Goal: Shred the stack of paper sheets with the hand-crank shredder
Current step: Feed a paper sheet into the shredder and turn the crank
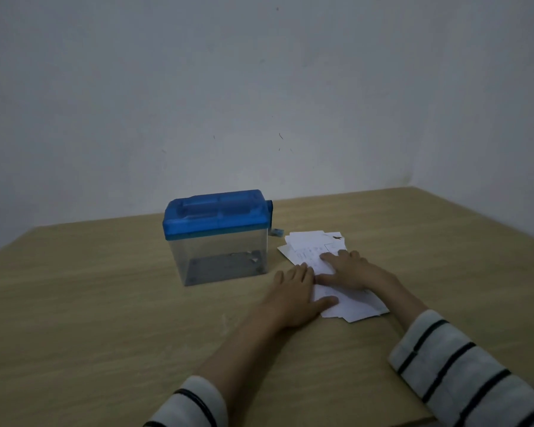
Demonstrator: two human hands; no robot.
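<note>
Shredder [218, 238]: on table [105, 303] — landmark.
Paper stack [349, 306]: right of shredder.
Your left hand [293, 292], right hand [350, 271]: flat, fingers straight — pressing the stack.

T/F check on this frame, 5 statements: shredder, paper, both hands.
1. The shredder has a blue lid. True.
2. The paper stack lies left of the shredder. False: it lies to its right, on the table.
3. The left hand turns the crank. False: it rests flat at the paper's left edge.
4. The right hand lies flat on the paper. True.
5. The clear bin is packed with shreds. False: only a few scraps show inside.
</note>
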